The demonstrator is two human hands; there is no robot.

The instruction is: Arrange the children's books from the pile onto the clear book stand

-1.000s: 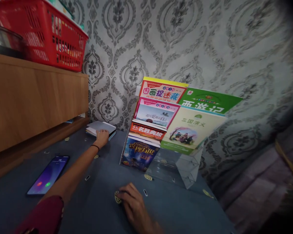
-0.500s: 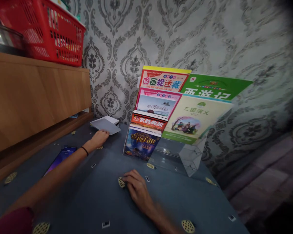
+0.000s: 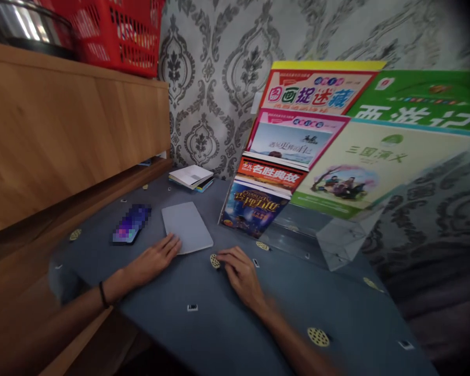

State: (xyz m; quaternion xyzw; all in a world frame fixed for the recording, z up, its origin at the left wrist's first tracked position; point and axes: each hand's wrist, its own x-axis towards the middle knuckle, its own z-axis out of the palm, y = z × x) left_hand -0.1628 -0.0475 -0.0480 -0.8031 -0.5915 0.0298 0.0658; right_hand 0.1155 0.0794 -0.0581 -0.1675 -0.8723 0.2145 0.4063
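A thin grey booklet (image 3: 188, 225), its cover plain, is low over the table in front of the display stand or lying on it. My left hand (image 3: 156, 258) grips its near left corner, fingers on top and the thumb hidden. My right hand (image 3: 241, 274) rests on the tablecloth just right of the booklet, fingers loosely bent and apart, holding nothing. Behind the booklet lies a small stack of books (image 3: 191, 176) with a white one on top.
A clear stand (image 3: 340, 243) on the right holds several upright books, such as a blue one (image 3: 254, 209) and a pale green one (image 3: 337, 162). Left of the booklet lies a phone (image 3: 132, 224). A wooden cabinet (image 3: 74, 125) carries a red basket (image 3: 121, 36) and a metal pot (image 3: 31, 28).
My left hand has drawn the grey booklet off the stack towards me. The right hand stays by the same spot on the cloth. The view has shifted closer.
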